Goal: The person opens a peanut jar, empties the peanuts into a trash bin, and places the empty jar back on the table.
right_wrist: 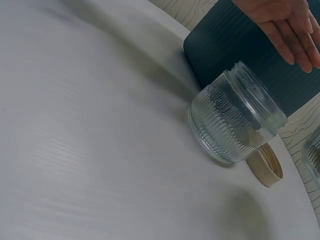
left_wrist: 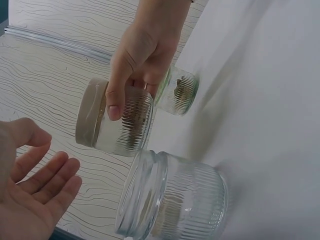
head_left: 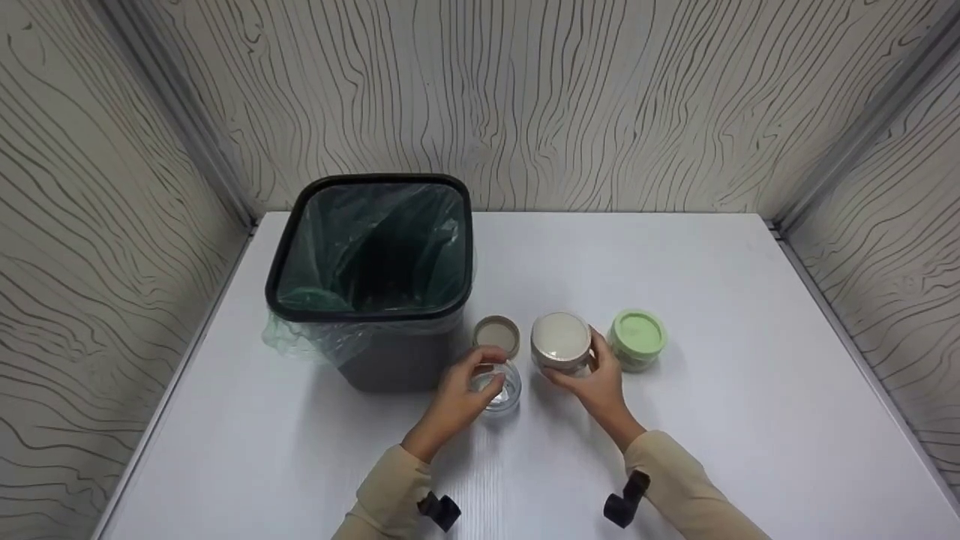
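Note:
My right hand (head_left: 600,382) grips a ribbed glass jar (left_wrist: 132,117) with a beige lid (head_left: 561,337); something brown shows inside. The held jar is raised off the table, as its gap from the surface shows in the left wrist view. Over an uncapped clear glass jar (right_wrist: 225,117) hovers my left hand (head_left: 461,390), its fingers loosely bent and holding nothing. That jar stands upright on the table. Just behind it lies a loose beige lid (head_left: 496,336), hollow side up. Right of the held jar stands another glass jar with a green lid (head_left: 639,334), with brownish contents.
A dark bin (head_left: 397,364) lined with a green translucent bag (head_left: 322,247) stands left of the jars, close to my left hand. Wood-patterned panels (head_left: 525,105) enclose the white table (head_left: 750,360) at the back and sides.

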The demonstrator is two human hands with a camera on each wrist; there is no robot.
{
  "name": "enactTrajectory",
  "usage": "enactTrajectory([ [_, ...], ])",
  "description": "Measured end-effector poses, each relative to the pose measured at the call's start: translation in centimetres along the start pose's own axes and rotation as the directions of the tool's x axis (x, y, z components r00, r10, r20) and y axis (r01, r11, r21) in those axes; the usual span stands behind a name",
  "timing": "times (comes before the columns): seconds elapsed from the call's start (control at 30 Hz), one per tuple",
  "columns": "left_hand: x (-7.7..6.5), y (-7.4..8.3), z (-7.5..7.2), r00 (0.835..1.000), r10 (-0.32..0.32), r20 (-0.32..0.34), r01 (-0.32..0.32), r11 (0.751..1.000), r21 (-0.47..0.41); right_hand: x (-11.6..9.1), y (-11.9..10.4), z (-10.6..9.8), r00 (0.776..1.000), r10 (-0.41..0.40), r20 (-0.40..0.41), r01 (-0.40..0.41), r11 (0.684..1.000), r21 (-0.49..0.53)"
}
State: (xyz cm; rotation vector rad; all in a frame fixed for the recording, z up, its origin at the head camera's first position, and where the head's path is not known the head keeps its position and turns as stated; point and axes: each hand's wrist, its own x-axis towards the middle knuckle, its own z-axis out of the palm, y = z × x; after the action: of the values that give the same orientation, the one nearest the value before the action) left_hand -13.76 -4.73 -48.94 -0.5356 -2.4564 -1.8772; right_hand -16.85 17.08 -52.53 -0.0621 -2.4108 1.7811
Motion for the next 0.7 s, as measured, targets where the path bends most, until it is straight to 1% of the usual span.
enactTrajectory([
  [0.13,0.17,-0.06,0.07,1.000,0.010,0.000,-0.010,1.000,-0.001,-0.20,-0.04,-0.07,0.999,-0.019,0.028,0.019,1.000,-0.001],
  [0.4,0.69,-0.36,0.42,0.998,0.051,-0.021,-0.050,0.997,0.054,-0.55,-0.23,0.05,0.994,-0.079,0.076,0.079,0.997,0.002],
  [0.53,0.87,-0.29,0.48,0.998,0.061,-0.020,-0.060,0.996,0.064,-0.74,-0.35,0.01,0.989,-0.105,0.105,0.102,0.994,0.034],
  [0.7,0.98,-0.17,0.46,0.998,0.066,-0.013,-0.065,0.995,0.081,-0.79,-0.37,-0.04,0.985,-0.114,0.131,0.105,0.992,0.075],
])
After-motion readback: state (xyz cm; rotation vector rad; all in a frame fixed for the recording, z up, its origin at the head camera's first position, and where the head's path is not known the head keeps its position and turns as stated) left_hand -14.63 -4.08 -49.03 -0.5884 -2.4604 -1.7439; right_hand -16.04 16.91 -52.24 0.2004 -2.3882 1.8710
